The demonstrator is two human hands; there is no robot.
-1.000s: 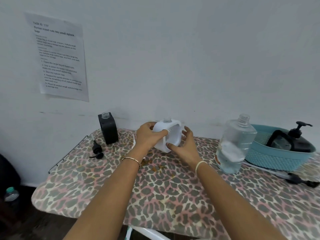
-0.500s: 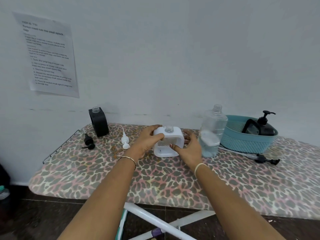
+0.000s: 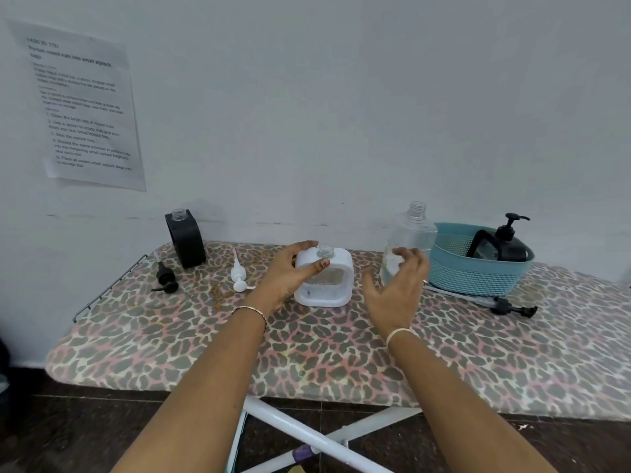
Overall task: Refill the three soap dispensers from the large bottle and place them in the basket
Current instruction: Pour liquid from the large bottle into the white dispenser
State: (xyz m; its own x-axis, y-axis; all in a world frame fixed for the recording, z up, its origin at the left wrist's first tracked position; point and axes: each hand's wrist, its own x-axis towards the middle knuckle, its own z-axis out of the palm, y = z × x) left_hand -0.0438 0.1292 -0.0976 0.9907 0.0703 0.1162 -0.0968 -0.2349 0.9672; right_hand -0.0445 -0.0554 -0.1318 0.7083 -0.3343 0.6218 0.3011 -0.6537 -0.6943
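- Stage: second refill, judged to be in preparation. One black dispenser with its pump fitted (image 3: 505, 250) sits in the teal basket (image 3: 471, 274); two dispensers stand outside it.
- White dispenser (image 3: 324, 285): upright near the middle of the ironing board (image 3: 307, 353), neck uncapped. Its white pump (image 3: 239, 274) lies on the cover to the left.
- Left hand (image 3: 290, 271): curled round the white dispenser's upper left corner, thumb across the front face, steadying it.
- Right hand (image 3: 397, 285): fingers spread and relaxed, holding nothing, poised in front of the large bottle (image 3: 413, 233). Whether it touches the bottle cannot be told.
- Large bottle: upright between white dispenser and basket, cap off, liquid only in its lower part.
- Open black dispenser (image 3: 186, 238): far left by the wall, uncapped, with a black pump (image 3: 165, 278) lying just in front.
- Hazard 1: the bottle is tall, open and lightly filled, so a glancing grasp could tip it and spill soap.
- Hazard 2: the dispenser neck is narrow, so a hasty pour may overshoot, wetting the fabric cover and making the shell slippery.
- Hazard 3: a long-stemmed pump (image 3: 505, 305) lies before the basket, where a sweeping right forearm could knock it off.
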